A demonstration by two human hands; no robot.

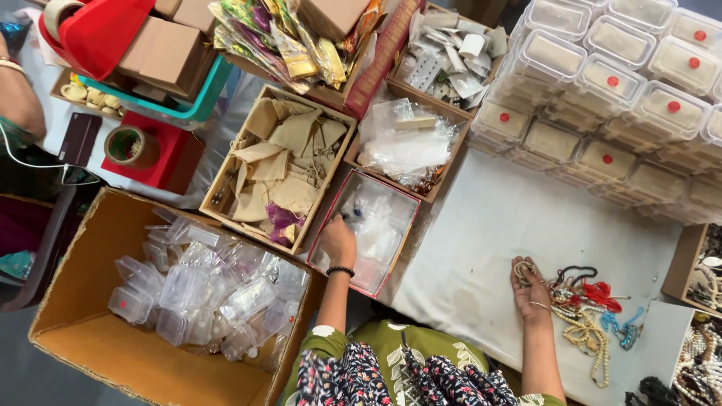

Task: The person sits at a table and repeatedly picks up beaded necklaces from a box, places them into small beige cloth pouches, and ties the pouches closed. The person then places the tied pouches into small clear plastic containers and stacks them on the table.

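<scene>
**Head view: one hand in the pouch tray, one holding beads**

Head view looking straight down at a packed work surface (481, 225) covered in white cloth. The left hand (338, 240) is reaching into a shallow red-edged tray (325, 239) full of small clear plastic pouches (380, 225). The fingers seem to be pinching something small and dark at the top, but I honestly can't tell how tight that grip is or what exactly is in it. The right hand (530, 289) rests palm-up on the cloth, fingers curled around a coil of pale bead necklace (522, 269), so that grip is closed on the beads. Right beside it is a tangle of more jewellery (587, 308): red, black, blue and cream strands.

Around it all: a big cardboard box (83, 338) of clear little plastic cases at the left, a box of beige cloth bags (274, 165), and stacks of lidded clear containers (617, 83) with red dots.

My take: pulling one pouch off a slippery pile works best with a fingertip pinch at a corner, lifting slowly so neighbours don't come along, while keeping the beads cupped so the strand doesn't uncoil.
</scene>
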